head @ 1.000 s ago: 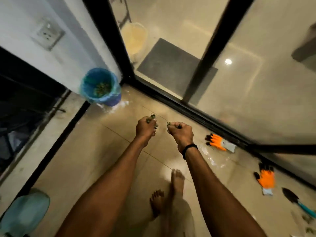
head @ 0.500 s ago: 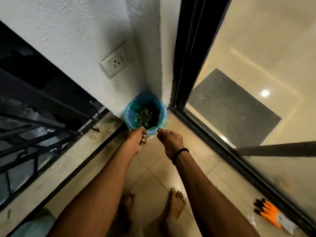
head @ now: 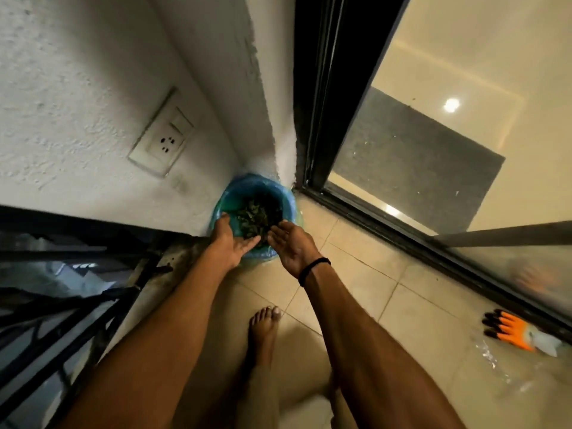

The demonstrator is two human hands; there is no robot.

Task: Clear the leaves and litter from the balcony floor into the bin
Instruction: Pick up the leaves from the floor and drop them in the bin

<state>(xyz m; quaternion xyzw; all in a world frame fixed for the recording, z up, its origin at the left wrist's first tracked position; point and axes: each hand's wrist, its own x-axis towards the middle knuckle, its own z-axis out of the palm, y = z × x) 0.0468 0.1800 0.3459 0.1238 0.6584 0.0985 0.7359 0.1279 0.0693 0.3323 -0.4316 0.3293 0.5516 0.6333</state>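
The bin (head: pixel 286 198), small and round with a blue plastic liner, stands on the balcony floor (head: pixel 365 283), pushed into the corner where the rough white wall (head: pixel 77 88) meets the black sliding door frame (head: pixel 322 88). A heap of dark green leaves (head: pixel 255 216) lies in its bottom.

Both hands reach over its near rim. The left hand (head: pixel 230 243) is over the left side of the rim, its grip wide, with the fingers straight and the palm turned inward, holding nothing that can be seen. The right hand (head: pixel 291 246) is just beside it, palm up, its grip equally wide, with the fingertips pointing down at the leaves. A black band (head: pixel 314 267) circles the right wrist. The two hands are close together but apart.

A wall socket (head: pixel 162 140) sits above and left of the bin. To the left, a dark metal railing (head: pixel 62 320) borders the floor, and a grimy ledge (head: pixel 173 252) runs up to the bin's left side. To the right, the door track (head: pixel 402 230) runs along the tiles, and a grey mat (head: pixel 418 168) lies behind the glass.

One bare foot (head: pixel 264 332) stands on the tiles between the forearms. Well to the right, an orange glove (head: pixel 513 331) with black fingertips lies against the track. Next to it is a glistening patch (head: pixel 492 357), and I cannot tell if it is water or plastic film.
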